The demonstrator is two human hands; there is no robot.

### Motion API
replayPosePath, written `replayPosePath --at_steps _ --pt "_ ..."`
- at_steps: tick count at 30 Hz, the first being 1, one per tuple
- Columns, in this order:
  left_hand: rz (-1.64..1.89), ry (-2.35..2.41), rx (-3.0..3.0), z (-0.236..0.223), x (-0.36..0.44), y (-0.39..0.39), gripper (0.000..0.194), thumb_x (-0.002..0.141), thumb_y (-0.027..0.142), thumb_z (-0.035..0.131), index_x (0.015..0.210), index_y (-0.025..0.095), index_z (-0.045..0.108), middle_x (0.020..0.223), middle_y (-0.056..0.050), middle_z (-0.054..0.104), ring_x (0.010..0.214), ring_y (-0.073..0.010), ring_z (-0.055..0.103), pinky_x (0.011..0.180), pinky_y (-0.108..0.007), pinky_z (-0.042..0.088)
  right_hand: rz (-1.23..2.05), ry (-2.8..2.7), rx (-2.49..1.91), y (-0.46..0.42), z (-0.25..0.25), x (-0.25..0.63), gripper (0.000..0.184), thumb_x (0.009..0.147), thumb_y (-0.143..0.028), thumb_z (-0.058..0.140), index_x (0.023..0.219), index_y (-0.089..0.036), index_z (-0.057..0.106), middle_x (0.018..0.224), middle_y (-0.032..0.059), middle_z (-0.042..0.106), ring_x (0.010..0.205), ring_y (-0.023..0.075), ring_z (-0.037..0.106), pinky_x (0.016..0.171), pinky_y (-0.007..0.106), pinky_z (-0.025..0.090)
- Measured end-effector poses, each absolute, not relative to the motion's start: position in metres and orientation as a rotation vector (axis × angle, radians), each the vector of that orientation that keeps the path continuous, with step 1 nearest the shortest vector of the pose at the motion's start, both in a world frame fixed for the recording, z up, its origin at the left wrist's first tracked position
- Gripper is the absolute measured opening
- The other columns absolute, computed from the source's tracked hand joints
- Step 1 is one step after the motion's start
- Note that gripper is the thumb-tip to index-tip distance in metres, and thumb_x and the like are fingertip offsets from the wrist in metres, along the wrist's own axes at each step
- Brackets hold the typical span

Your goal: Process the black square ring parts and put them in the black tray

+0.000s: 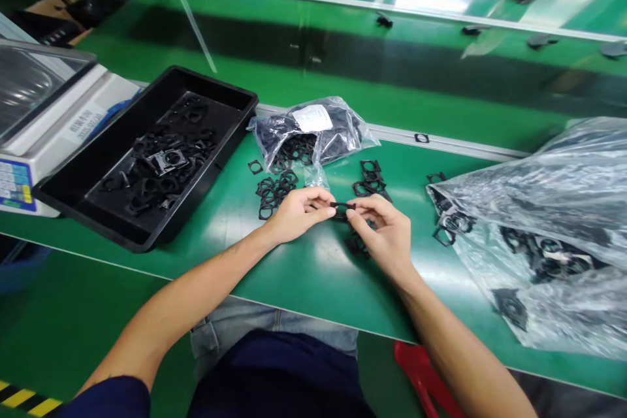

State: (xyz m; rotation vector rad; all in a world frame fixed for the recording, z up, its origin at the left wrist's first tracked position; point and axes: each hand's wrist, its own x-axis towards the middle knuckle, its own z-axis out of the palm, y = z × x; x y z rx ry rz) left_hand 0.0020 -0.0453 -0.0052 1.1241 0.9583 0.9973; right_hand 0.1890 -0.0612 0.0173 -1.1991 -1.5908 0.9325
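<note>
**Two-handed fingertip hold on a small black part**

The left hand [300,214] and the right hand [388,230] meet above the green counter [304,274], thumbs and fingers closed on opposite ends of a black frame-like piece [341,215]. The piece is seen nearly edge-on; whether it is one part or two stacked cannot be told. Loose black pieces [277,191] lie beside the left hand, and a second cluster [371,177] lies just beyond the right, with further dark pieces partly hidden beneath that hand. A labelled clear bag [337,137] of like parts rests behind; a black tray [200,192] holding more is to the left, and a large plastic bag [539,173] to the right.

Good handling here, as judged from the view, calls for light, even pressure at the two ends, since the thin frame would probably bend if squeezed or twisted. Fingertips are best kept on the outer rim, leaving the opening and edges visible. Holding the piece low over the counter and apart from both clusters limits the risk of dropping or mixing it.
</note>
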Motion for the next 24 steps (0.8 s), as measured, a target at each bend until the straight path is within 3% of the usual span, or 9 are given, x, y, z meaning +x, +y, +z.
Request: replayPosePath --at_steps 7,13,17,22,24 --pt "1.086 1.025 1.216 -0.004 0.011 -0.057 0.015 0.083 0.027 0.07 0.088 0.014 0.065 0.067 0.001 0.064 0.058 -0.0095 0.063 0.06 -0.021 0.049 0.856 -1.635 -1.201 -0.063 0.019 0.188 0.016 0.091 -0.026 0.067 0.103 -0.024 0.077 0.088 0.0035 0.067 0.075 0.0165 0.064 0.07 0.031 0.057" --pt "1.17 1.089 1.545 0.001 0.008 -0.057 0.021 0.082 0.025 0.072 0.102 0.018 0.069 0.096 -0.004 0.071 0.082 -0.0126 0.064 0.073 -0.023 0.049 0.773 -1.747 -1.18 -0.06 0.019 0.19 0.017 0.094 -0.025 0.064 0.102 -0.026 0.079 0.085 0.0042 0.066 0.079 0.0193 0.063 0.071 0.035 0.055" --pt "1.127 1.019 1.49 0.002 0.006 -0.056 0.024 0.084 0.023 0.069 0.107 0.016 0.069 0.083 -0.002 0.068 0.072 -0.0101 0.06 0.064 -0.021 0.047 0.8 -1.774 -1.138 -0.061 0.018 0.189 0.014 0.091 -0.025 0.069 0.103 -0.025 0.076 0.084 0.0026 0.07 0.076 0.0182 0.065 0.074 0.035 0.057" --pt "1.1 0.938 1.189 -0.002 0.011 -0.057 0.019 0.084 0.027 0.071 0.097 0.016 0.063 0.08 0.0 0.064 0.07 -0.0096 0.065 0.068 -0.021 0.053 0.857 -1.642 -1.156 -0.063 0.018 0.187 0.032 0.086 -0.035 0.077 0.115 -0.024 0.068 0.097 0.0046 0.071 0.08 0.0181 0.068 0.076 0.032 0.059" --pt "1.113 0.896 1.071 -0.003 0.011 -0.055 0.026 0.081 0.033 0.075 0.09 0.016 0.057 0.081 0.0 0.065 0.071 -0.0102 0.066 0.071 -0.023 0.055 0.87 -1.701 -1.119 -0.063 0.019 0.187 0.03 0.086 -0.035 0.078 0.112 -0.023 0.069 0.096 0.0046 0.071 0.081 0.0183 0.068 0.075 0.032 0.059"
